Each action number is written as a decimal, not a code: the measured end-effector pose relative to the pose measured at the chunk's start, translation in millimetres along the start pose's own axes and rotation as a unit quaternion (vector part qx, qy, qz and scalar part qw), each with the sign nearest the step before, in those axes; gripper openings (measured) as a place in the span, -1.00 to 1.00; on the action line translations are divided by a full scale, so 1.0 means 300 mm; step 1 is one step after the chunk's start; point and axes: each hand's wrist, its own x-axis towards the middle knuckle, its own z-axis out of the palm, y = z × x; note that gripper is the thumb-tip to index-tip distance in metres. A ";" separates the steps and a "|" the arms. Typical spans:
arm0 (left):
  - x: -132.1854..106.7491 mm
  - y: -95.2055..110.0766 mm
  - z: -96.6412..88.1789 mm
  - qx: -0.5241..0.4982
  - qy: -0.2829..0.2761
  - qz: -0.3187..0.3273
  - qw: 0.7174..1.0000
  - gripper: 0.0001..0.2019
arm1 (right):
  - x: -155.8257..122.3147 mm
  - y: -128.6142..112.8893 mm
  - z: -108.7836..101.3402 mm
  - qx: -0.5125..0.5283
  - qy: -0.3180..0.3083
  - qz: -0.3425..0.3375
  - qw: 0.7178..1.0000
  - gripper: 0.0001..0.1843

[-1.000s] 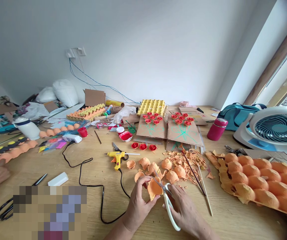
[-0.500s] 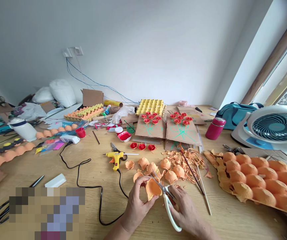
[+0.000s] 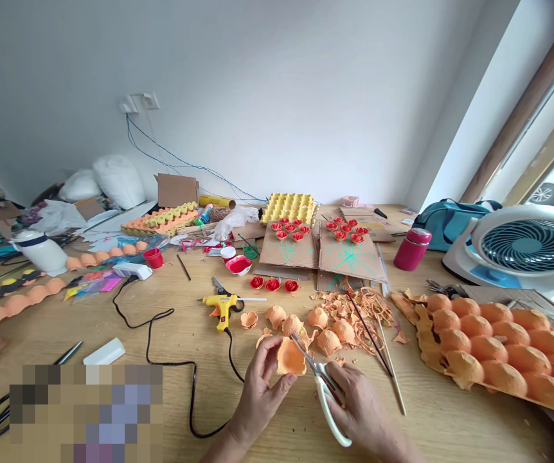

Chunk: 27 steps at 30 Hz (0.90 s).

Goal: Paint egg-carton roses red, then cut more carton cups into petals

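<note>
Fingers (image 3: pixel 271 350) of left hand (image 3: pixel 258 402) pinching orange cup (image 3: pixel 290 358), scissors (image 3: pixel 322 386) alongside

A plain white painted wall (image 3: pixel 277 96) backs a long light-wood table (image 3: pixel 89 315). A white wall socket plate (image 3: pixel 139 101) is mounted at upper left. A brown wood-framed window (image 3: pixel 530 112) at far right admits daylight onto the tabletop.
</note>
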 end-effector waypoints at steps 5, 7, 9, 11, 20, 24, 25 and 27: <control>0.006 0.005 -0.003 -0.017 -0.031 -0.004 0.999 -0.57 | 0.005 0.000 0.002 0.012 -0.007 0.018 1.000 -0.75; 0.010 0.006 -0.004 -0.003 -0.056 0.015 0.998 -0.60 | 0.004 0.000 -0.001 0.029 -0.019 0.020 0.999 -0.80; 0.013 0.006 -0.004 0.010 -0.077 0.038 0.996 -0.61 | 0.002 0.000 -0.003 0.045 -0.025 0.019 0.998 -0.84; 0.015 0.007 -0.007 0.018 -0.089 0.049 0.995 -0.63 | 0.001 0.000 -0.005 0.053 -0.023 0.017 0.998 -0.85; 0.020 0.010 -0.016 -0.054 -0.072 -0.053 0.995 -0.54 | -0.004 -0.011 -0.008 0.061 -0.016 0.023 0.998 -0.74; 0.025 0.030 -0.014 -0.080 -0.064 -0.083 0.991 -0.52 | -0.006 -0.004 0.005 0.061 0.005 0.026 0.998 -0.72; 0.027 0.035 -0.013 -0.085 -0.059 -0.081 0.991 -0.53 | -0.007 -0.003 0.007 0.063 0.003 0.027 0.998 -0.71; 0.030 0.043 -0.013 -0.090 -0.047 -0.078 0.992 -0.55 | -0.008 -0.001 0.011 0.065 -0.005 0.029 0.997 -0.69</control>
